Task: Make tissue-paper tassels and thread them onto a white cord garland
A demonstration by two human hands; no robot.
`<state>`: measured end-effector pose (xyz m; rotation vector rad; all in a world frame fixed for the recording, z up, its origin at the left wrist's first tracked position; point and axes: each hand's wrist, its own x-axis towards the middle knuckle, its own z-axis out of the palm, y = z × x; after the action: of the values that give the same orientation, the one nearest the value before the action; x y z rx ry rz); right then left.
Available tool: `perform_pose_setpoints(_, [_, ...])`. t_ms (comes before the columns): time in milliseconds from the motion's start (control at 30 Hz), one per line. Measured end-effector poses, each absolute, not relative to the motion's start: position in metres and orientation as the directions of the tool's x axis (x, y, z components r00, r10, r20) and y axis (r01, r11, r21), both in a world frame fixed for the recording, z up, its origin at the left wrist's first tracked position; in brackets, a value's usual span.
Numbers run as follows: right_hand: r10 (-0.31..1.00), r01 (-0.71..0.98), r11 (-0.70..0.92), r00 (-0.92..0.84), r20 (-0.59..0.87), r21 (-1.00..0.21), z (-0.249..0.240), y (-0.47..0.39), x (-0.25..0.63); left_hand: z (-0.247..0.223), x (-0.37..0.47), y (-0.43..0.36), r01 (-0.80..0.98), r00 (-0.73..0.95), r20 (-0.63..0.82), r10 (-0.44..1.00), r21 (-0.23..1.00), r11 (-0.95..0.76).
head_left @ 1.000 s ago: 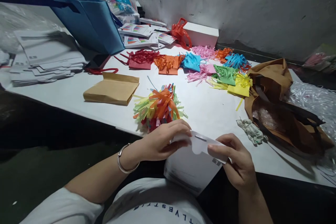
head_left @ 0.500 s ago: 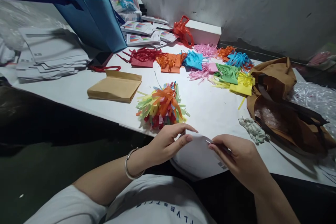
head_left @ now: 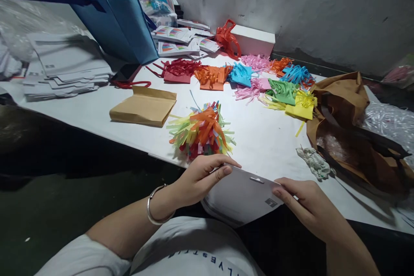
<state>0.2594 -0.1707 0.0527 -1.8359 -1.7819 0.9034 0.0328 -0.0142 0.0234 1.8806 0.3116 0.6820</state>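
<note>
A flat white paper packet (head_left: 243, 200) with a small hang slot near its top edge is held upright at the table's front edge. My left hand (head_left: 199, 180) pinches its top left corner between thumb and fingers. At the top right corner, my right hand (head_left: 309, 205) grips the packet the same way. A small dark square is printed on the side facing me. Just beyond my left hand lies a heap of multicoloured paper tassels (head_left: 207, 127). The packet's lower part hangs below the table edge, in front of my shirt.
Fringed paper bundles (head_left: 211, 78) in several colours lie across the table (head_left: 255, 138). On the left are a brown paper envelope (head_left: 144, 105), stacked white packets (head_left: 69, 60) and a blue bag (head_left: 113, 26). A brown bag (head_left: 339, 120) and crumpled paper (head_left: 313, 163) are on the right.
My right hand has moved from the middle of the packet's top edge, by the slot, outward to its right corner. The slot now shows. My left hand stays on the left corner.
</note>
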Motion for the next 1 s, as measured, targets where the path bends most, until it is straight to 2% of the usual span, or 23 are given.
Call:
perform_pose_setpoints(100, [0.998, 0.722, -0.059, 0.018, -0.066, -0.689, 0.044, -0.177, 0.263, 0.023, 0.035, -0.016, -0.091, 0.801, 0.315, 0.509, 0.904, -0.417])
perform_pose_setpoints(200, [0.997, 0.636, 0.011, -0.069, -0.043, -0.771, 0.039, -0.179, 0.268, 0.022, 0.037, -0.016, -0.099, 0.763, 0.358, 0.538, 0.887, -0.450])
perform_pose_setpoints(333, [0.986, 0.494, 0.098, -0.164, 0.018, -0.864, 0.036, -0.177, 0.272, 0.016, 0.040, -0.011, -0.123, 0.771, 0.279, 0.572, 0.947, -0.296])
perform_pose_setpoints(433, [0.988, 0.582, 0.147, -0.047, 0.147, -0.800, 0.033, -0.177, 0.266, 0.011, 0.042, -0.009, -0.138, 0.750, 0.245, 0.615, 0.966, -0.217])
perform_pose_setpoints(533, [0.957, 0.726, 0.145, 0.070, 0.281, -0.672, 0.032, -0.177, 0.260, 0.010, 0.041, -0.011, -0.116, 0.680, 0.328, 0.656, 0.931, -0.345])
perform_pose_setpoints(700, [0.994, 0.727, 0.033, 0.044, 0.095, -0.686, 0.038, -0.172, 0.264, 0.014, 0.042, -0.015, -0.046, 0.687, 0.361, 0.631, 0.888, -0.458])
perform_pose_setpoints(833, [0.975, 0.851, 0.104, 0.014, 0.220, -0.515, 0.046, -0.160, 0.254, 0.017, 0.049, -0.015, -0.012, 0.739, 0.374, 0.560, 0.839, -0.544])
perform_pose_setpoints(900, [0.981, 0.877, 0.130, -0.046, 0.188, -0.464, 0.049, -0.151, 0.245, 0.018, 0.054, -0.014, -0.032, 0.772, 0.364, 0.522, 0.842, -0.539])
perform_pose_setpoints(1000, [0.995, 0.862, 0.097, -0.079, 0.059, -0.497, 0.054, -0.137, 0.240, 0.018, 0.060, -0.012, -0.047, 0.794, 0.338, 0.505, 0.862, -0.505])
